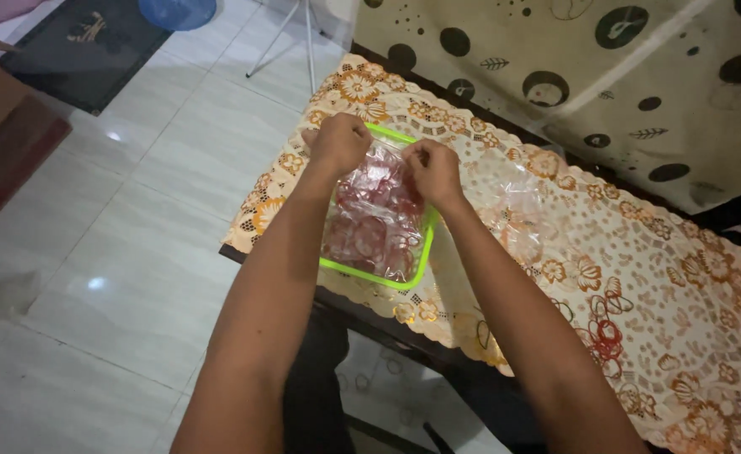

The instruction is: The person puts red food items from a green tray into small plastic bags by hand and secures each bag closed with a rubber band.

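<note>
A clear plastic bag (372, 225) filled with red rubber bands lies over a shallow container with a bright green rim (412, 280) on the table. My left hand (337, 143) pinches the bag's top edge at its far left corner. My right hand (433, 170) grips the same top edge just to the right. Both fists are closed on the plastic, close together.
The table carries a cream lace cloth with orange flowers (639, 277). Loose clear plastic bags (517, 197) lie right of the container, and a small bunch of red rubber bands (607, 338) sits further right. A patterned curtain (639, 76) hangs behind. White tiled floor (135, 252) lies to the left.
</note>
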